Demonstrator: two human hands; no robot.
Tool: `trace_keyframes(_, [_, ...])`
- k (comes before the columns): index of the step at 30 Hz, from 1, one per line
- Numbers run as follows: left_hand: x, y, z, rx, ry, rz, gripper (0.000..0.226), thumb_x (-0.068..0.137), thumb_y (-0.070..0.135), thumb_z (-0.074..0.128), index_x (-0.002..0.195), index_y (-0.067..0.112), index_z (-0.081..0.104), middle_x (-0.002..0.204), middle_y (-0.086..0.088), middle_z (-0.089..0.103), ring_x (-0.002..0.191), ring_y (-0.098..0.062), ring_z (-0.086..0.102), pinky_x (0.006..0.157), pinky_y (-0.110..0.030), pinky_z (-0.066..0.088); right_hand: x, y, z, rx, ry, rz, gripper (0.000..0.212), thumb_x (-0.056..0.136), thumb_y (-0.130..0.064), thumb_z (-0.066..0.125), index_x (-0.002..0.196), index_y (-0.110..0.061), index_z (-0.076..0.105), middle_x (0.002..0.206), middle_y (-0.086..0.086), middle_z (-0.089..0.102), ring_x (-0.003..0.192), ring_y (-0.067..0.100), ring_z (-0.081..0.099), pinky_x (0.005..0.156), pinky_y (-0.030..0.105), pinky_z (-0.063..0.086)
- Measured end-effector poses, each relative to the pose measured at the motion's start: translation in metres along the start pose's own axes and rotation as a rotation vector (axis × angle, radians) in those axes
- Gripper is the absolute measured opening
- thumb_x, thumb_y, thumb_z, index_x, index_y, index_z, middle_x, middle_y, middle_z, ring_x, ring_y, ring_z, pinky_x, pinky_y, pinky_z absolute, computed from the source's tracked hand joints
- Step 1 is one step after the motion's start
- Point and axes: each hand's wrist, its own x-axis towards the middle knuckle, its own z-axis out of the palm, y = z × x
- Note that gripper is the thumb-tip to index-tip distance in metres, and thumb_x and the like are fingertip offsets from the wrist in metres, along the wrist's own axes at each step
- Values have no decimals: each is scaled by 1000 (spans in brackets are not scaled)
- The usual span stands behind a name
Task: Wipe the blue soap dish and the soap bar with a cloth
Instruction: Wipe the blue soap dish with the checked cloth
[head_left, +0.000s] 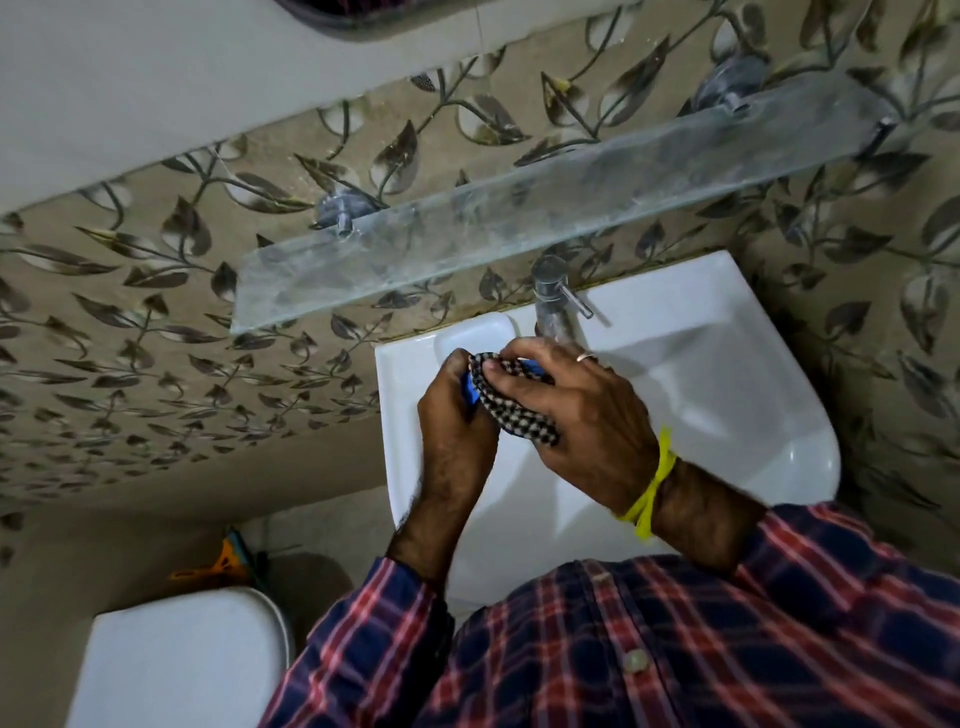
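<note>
Over the left part of the white sink (727, 395) my left hand (454, 415) grips the blue soap dish (471, 393), of which only slivers of blue show between the fingers. My right hand (576, 410) presses a black-and-white checked cloth (511, 397) against the dish, with fingers spread over the cloth. The cloth covers most of the dish. The soap bar is not visible.
A metal tap (553, 301) stands at the back of the sink, just beyond my hands. A glass shelf (519, 228) juts from the leaf-patterned wall above. A white toilet lid (182, 665) sits at lower left, with an orange and green object (228, 558) behind it.
</note>
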Motion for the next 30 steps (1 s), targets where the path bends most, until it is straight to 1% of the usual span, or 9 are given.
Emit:
trace_keyframes(4, [-4,-2,1,-8,-4,-6,11,85,-12,55,84,-3,50,73,-13,52,68,-15,46,61,-35,40,12,5,-2,36,23,85,45,84,-3,58,126,-15,67,120,5,66,95,33,65,80,42,53])
trace_keyframes(7, [2,-7,-6,-119,17,-51,14,87,-12,59,83,-3,49,75,-16,50,69,-21,46,62,-38,41,6,2,0,-19,-14,0,45,87,-8,52,129,-17,65,125,5,65,94,35,63,80,43,52])
trace_keyframes(10, [0,-9,-12,-95,4,-16,14,90,-4,65,84,1,54,76,-14,55,70,-16,51,65,-36,45,3,5,-4,-22,21,69,43,84,-5,61,126,-15,67,122,4,67,95,33,64,77,43,55])
trace_keyframes(13, [-1,-8,-9,-115,-6,-24,12,90,-7,63,86,0,54,78,-16,55,73,-16,51,68,-36,46,13,2,-1,1,43,63,40,84,-3,61,121,-11,69,120,6,69,94,33,66,79,43,55])
trace_keyframes(18, [-4,-7,-16,-154,-10,-6,21,91,-5,66,88,15,60,82,0,64,76,-10,59,72,-27,51,9,5,-7,-30,20,88,41,83,-4,60,122,-13,69,122,3,68,98,32,65,85,38,53])
trace_keyframes(21, [-5,-6,-13,-178,16,-47,23,92,-5,64,88,17,59,84,-3,62,79,-14,59,74,-38,53,14,-4,-3,-16,9,75,41,82,-4,60,122,-10,69,124,6,67,100,34,65,86,42,53])
trace_keyframes(24, [1,-9,-19,-288,45,-93,22,90,-8,64,86,13,58,85,-15,59,80,-27,55,77,-51,52,6,-9,-1,-46,12,3,43,86,-10,54,127,-15,66,129,4,65,94,34,63,80,44,55])
trace_keyframes(28, [-8,-5,-10,-327,27,-141,24,92,-6,64,83,14,55,83,-12,55,78,-20,52,76,-38,48,15,2,-2,-70,67,72,43,79,-3,61,119,-14,71,118,4,71,89,34,64,76,44,56])
trace_keyframes(30, [-7,-7,-10,-281,0,-147,25,90,-8,65,83,14,55,82,-10,57,77,-18,53,74,-36,50,18,3,-2,-99,68,41,37,82,-6,55,114,-13,73,111,3,73,84,32,63,73,42,56])
